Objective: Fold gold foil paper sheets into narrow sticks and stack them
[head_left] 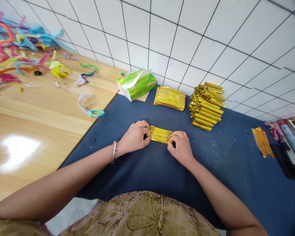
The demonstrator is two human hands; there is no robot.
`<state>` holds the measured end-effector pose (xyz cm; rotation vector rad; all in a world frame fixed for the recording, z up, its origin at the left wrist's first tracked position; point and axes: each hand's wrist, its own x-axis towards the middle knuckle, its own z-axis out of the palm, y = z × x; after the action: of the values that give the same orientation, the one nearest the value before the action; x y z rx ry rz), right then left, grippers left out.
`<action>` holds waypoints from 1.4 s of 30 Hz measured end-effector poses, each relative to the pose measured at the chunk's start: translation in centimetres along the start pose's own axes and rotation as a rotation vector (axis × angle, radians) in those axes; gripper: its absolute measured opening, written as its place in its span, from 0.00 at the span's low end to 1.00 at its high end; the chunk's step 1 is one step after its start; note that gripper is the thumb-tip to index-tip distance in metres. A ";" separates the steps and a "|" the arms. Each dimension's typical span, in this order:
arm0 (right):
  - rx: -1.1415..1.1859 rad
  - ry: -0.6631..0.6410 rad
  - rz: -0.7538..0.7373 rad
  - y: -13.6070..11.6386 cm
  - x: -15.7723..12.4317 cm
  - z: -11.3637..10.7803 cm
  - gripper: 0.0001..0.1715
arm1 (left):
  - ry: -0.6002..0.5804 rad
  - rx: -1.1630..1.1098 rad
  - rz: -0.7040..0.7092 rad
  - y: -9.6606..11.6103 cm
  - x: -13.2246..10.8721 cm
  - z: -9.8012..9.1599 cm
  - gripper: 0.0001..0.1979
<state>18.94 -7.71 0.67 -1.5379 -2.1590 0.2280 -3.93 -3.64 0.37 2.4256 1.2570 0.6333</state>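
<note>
A sheet of gold foil paper [160,134], with folds along its length, lies flat on the dark blue cloth between my two hands. My left hand [137,136] pinches its left end, fingers closed over the edge. At the opposite end, my right hand [180,147] grips the foil paper the same way, thumb and fingers together. Just beyond sits a flat stack of gold foil sheets [169,97]. To the right of that stack is a pile of rolled or folded gold foil strips [207,106].
A green tissue box [140,86] stands near the tiled wall [162,36]. On the wooden table [64,118] at left lie tangled coloured pipe cleaners [22,42]. At far right are orange-gold strips [262,142], a black flat object [285,162] and several books [291,139].
</note>
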 end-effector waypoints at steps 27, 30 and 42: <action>0.052 -0.037 0.015 0.8 0.2 0.1 0.07 | -0.064 -0.028 0.019 -0.6 0.1 -0.4 0.04; 0.072 -0.048 -0.003 0.9 0.3 -0.1 0.07 | -0.066 -0.035 0.010 -0.7 0.1 -0.3 0.04; 0.132 -0.226 -0.102 2.3 1.1 -1.4 0.06 | -0.076 -0.040 0.017 -1.0 0.1 -0.3 0.04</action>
<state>21.27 -6.11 1.30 -1.3804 -2.3360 0.5211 -4.72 -2.95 0.19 2.4064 1.1832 0.5602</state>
